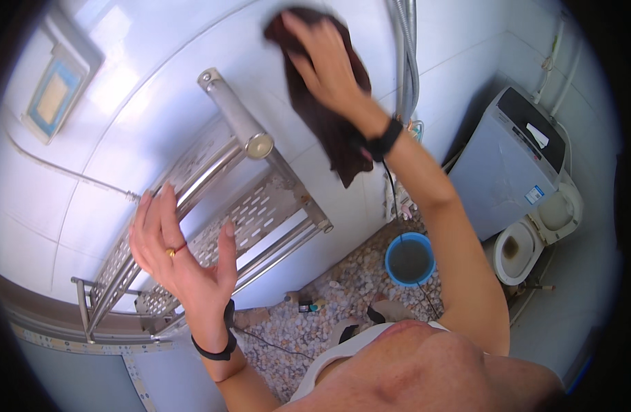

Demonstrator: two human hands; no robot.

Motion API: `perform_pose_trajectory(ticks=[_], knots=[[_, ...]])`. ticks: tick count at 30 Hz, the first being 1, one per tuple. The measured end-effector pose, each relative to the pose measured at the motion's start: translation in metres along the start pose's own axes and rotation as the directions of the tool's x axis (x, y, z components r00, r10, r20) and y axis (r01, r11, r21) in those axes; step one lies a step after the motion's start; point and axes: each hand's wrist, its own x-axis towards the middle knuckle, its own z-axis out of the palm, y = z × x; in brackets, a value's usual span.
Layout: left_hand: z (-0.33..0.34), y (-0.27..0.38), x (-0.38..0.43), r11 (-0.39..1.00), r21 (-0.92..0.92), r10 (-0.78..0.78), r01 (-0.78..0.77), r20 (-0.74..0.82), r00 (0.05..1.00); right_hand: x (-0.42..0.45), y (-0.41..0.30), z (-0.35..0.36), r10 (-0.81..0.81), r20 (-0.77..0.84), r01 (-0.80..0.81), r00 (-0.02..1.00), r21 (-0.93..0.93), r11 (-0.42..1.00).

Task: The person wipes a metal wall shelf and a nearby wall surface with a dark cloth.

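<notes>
My right hand (pixel 323 67) lies over a dark brown cloth (pixel 320 123) against the white tiled wall (pixel 274 87); hand and cloth are slightly blurred. Part of the cloth hangs below my wrist. On the left, a two-level metal wall rack (pixel 258 206) with slotted shelves juts from the tiles. My left hand (pixel 184 247) is raised in front of its upper rail, thumb and fingers apart, with nothing in it. Whether its fingertips touch the rack I cannot tell. Both wrists wear black bands.
A blue basin (pixel 410 259) of dark water stands on the pebble-patterned floor (pixel 341 288). To the right are a washing machine (pixel 506 159) and a toilet (pixel 516 252) with its lid raised. A metal shower hose (pixel 410 56) runs down the wall. A white-framed fixture (pixel 63 82) sits upper left.
</notes>
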Motion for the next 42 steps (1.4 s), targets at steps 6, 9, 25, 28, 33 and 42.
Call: perform_pose_trajectory(ticks=[6,9,25,28,33,42], knots=[[-0.002,0.003,0.001,1.0,0.018,0.013,-0.013,-0.01,1.0,0.166,0.054,-0.034,-0.097,-0.288,0.049,0.953,-0.169,0.984],[-0.009,0.001,-0.002,0.999,0.049,-0.015,0.014,0.021,1.0,0.154,0.062,-0.021,0.072,-0.349,-0.13,0.934,-0.144,0.981],[-0.013,-0.007,-0.002,0.992,-0.119,0.05,-0.048,0.012,0.999,-0.04,0.079,-0.021,0.509,-0.47,-0.615,0.721,-0.096,0.782],[-0.015,-0.006,-0.002,0.991,-0.127,0.053,-0.052,0.0,0.999,-0.124,0.054,-0.002,0.58,-0.516,-0.711,0.631,-0.086,0.698],[-0.015,-0.003,0.001,0.992,-0.105,0.063,-0.064,-0.01,0.998,-0.225,-0.019,0.041,0.831,-0.444,-0.903,0.336,0.101,0.419],[-0.017,-0.019,-0.014,0.985,-0.155,0.089,-0.081,0.045,0.995,-0.267,-0.093,0.01,0.957,0.275,-0.887,0.091,0.459,-0.047]])
